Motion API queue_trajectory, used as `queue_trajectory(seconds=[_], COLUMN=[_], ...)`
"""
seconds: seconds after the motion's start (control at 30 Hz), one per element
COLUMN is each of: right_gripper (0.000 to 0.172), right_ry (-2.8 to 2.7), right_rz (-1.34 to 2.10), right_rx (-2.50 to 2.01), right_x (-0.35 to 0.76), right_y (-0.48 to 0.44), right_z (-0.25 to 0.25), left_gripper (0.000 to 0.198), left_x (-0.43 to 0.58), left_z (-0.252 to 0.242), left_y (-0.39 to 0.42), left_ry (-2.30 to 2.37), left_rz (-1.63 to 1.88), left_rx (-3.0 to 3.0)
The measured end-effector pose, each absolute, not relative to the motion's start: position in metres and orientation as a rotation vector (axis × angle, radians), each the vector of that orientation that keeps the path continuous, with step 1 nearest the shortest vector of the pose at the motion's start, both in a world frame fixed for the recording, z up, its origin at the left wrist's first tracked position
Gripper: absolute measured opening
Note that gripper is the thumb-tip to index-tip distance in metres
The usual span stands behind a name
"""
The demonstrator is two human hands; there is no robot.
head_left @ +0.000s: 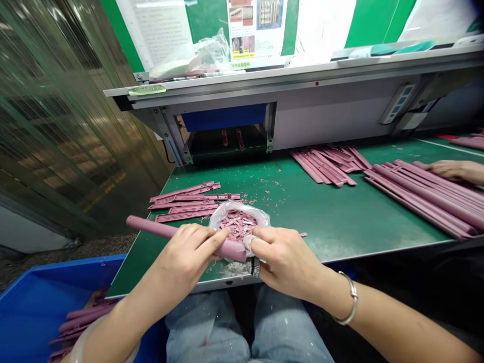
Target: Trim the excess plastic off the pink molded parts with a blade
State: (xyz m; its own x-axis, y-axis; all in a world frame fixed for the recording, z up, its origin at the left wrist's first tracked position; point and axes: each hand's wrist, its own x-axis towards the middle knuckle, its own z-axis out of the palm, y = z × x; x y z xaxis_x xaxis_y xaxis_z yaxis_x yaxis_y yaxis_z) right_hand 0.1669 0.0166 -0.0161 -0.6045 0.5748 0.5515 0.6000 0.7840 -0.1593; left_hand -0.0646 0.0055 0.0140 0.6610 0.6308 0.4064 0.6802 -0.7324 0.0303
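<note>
Jeans-covered knees (242,327) fill the near edge, just under the desk (340,217). At near left, below the desk, a blue bin (34,302) holds a few pink parts.

On the green desk, a clear plastic bag (260,216) of pink scraps lies open just beyond both hands. Flat pink strips (189,201) lie to its far left. Farther right, a loose pile of strips (325,164) lies by the grey housing (321,116). A large pile of long tubes (427,196) covers the right side, and another person's hand (454,170) rests on it. Pink shavings are scattered over the desk between these piles. Nothing lies between the hands and the bag.

The left hand (185,259) comes in from near left, palm down. Its fingers (215,239) are wrapped round a pink tube (151,227), gripping it near its right end. The tube lies nearly level above the desk's near edge, and its free end points left, past the strips. The right hand (287,259), with a bracelet (351,297) on its wrist, comes in from near right. Its fingers are curled tight against the tube's right end. A small ridged metal piece (256,267) shows beneath that hand; what it is cannot be told.
</note>
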Motion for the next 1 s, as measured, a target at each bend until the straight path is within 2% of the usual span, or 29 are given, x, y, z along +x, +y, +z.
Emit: queue_trajectory(seconds=[0.23,0.3,0.4,0.5,0.7,0.83,1.0], right_gripper=[0.023,0.023,0.019,0.014,0.022,0.021,0.009], right_ry=[-2.284,-2.266,-2.201,-2.146,-2.128,-2.13,-2.236], right_rz=[-0.078,-0.037,0.082,0.24,0.245,0.212,0.159], right_rx=[-0.898,-0.891,-0.917,-0.969,-1.026,-1.104,-1.147], right_x=[0.169,0.169,0.167,0.164,0.156,0.15,0.133], right_y=[0.017,0.018,0.02,0.021,0.021,0.022,0.014], right_z=[-0.018,-0.019,-0.016,-0.011,-0.011,-0.02,-0.035], left_gripper=[0.034,0.037,0.042,0.042,0.033,0.027,0.038], left_x=[-0.046,-0.038,-0.026,-0.02,-0.018,-0.018,-0.016], left_z=[0.012,0.01,0.006,0.003,-0.001,-0.006,-0.013], left_y=[-0.01,-0.013,-0.015,-0.015,-0.016,-0.015,-0.002], left_ry=[-1.758,-1.986,-2.232,-2.298,-2.341,-2.398,-2.543], left_rz=[-0.806,-0.994,-1.507,-1.881,-2.062,-2.213,-2.469], left_rx=[-3.033,-3.102,-3.148,-3.02,-2.837,-2.712,-2.441])
